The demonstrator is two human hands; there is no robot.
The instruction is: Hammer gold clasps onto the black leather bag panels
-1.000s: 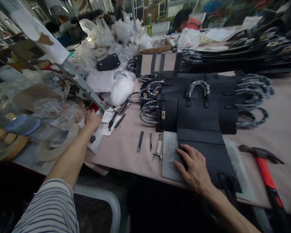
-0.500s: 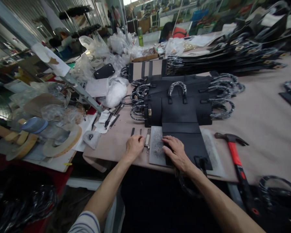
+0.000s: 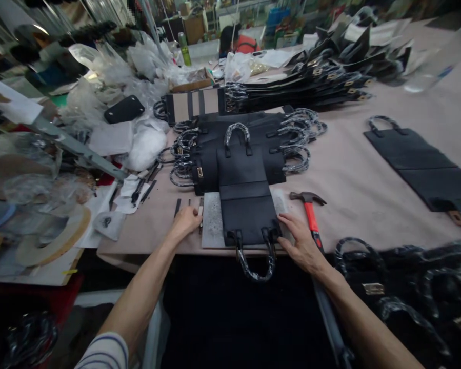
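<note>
A black bag panel (image 3: 249,210) with plastic-wrapped handles lies flat before me, partly over a grey stone slab (image 3: 212,220). Its near handle (image 3: 258,271) hangs past the table's front edge. At the panel's right edge rests my right hand (image 3: 299,243), open, fingers spread and touching the border. My left hand (image 3: 187,220) is left of the slab with its fingers curled together among small slim tools; what is in them is hidden. A pale slim tool (image 3: 201,211) lies beside those fingers. A claw hammer (image 3: 310,212) with a red handle lies just beyond my right hand.
Stacked black bag pieces (image 3: 238,123) lie behind the panel, and another panel (image 3: 418,159) is to the right. Plastic bags (image 3: 145,143) and tape rolls (image 3: 53,246) crowd the left. More wrapped handles (image 3: 361,251) sit at the lower right. A person (image 3: 245,43) is in the background.
My right hand has moved from the panel's left edge to its right edge. The panel now lies straighter, its near handle in full view. The camera view has turned right.
</note>
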